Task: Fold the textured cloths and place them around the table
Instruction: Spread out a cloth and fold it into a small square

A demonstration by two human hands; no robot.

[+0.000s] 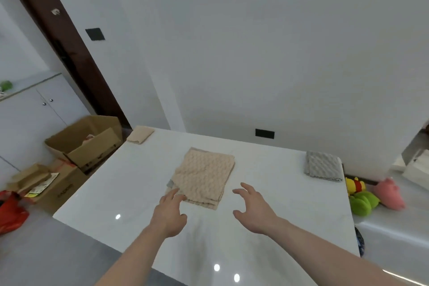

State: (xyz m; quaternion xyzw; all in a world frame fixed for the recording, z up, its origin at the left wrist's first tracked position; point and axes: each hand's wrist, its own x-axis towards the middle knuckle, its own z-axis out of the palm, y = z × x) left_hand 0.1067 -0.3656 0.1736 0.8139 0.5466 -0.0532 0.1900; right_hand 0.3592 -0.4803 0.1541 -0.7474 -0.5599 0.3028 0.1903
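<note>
- Left hand (pixel 170 210): nearest the camera, fingers loosely spread, fingertips touching the near-left corner of the beige cloth (pixel 204 176); nothing is gripped.
- Right hand (pixel 251 208): fingers splayed and curved, held apart from the cloth just beside its near-right edge; empty.
- Beige cloth: textured, folded in layers, lying flat at the middle of the white table (pixel 290 204). A small grey scrap shows at its left edge; what it belongs to cannot be told.
- Folded beige cloth (pixel 141 135): resting at the far-left corner of the table, apparently already placed.
- Folded grey cloth (pixel 323 166): resting at the far-right corner, likewise placed.
- Progress, as judged: two cloths set out; the central one looks folded but not yet moved to its place, and the near corners carry none.
- Surroundings: cardboard boxes (pixel 86 141) on the floor at left; plush toys (pixel 371 195) beyond the right edge.
</note>
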